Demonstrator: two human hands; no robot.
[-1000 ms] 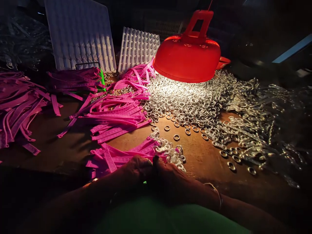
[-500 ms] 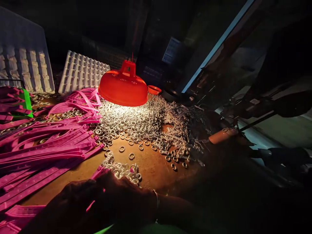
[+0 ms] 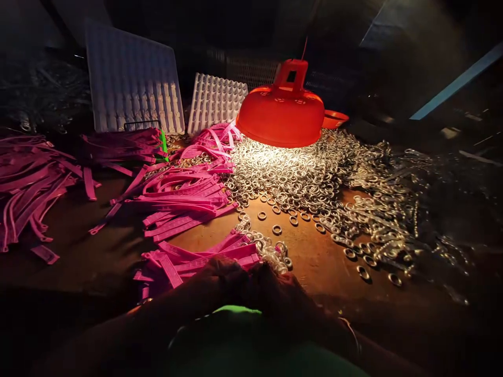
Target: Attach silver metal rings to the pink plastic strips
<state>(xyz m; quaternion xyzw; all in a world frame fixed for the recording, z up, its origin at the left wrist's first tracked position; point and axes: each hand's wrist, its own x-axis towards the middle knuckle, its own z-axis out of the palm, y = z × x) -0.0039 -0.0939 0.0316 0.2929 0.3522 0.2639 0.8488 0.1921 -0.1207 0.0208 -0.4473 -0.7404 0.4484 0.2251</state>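
My left hand [image 3: 223, 280] and my right hand [image 3: 275, 288] are close together at the table's front edge, both in deep shadow. Their fingers are too dark to make out, and so is anything between them. Just beyond the left hand lies a small bunch of pink straps [image 3: 196, 257]. A little cluster of metal rings [image 3: 267, 248] touches the strap ends, right beyond the right hand. Farther back, a large heap of shiny rings [image 3: 286, 175] is brightly lit under a red lamp [image 3: 281, 112].
More pink straps [image 3: 184, 201] lie left of the rings, with another pile [image 3: 31, 183] at the far left. Metal chain-like pieces [image 3: 393, 209] spread to the right. Two white moulded trays [image 3: 133, 78] [image 3: 218, 102] and a red bowl [image 3: 335, 118] are at the back.
The view has swung left, so the lamp and heap appear farther right. Both forearms now show, with the hands together; the near pink straps are more fully visible.
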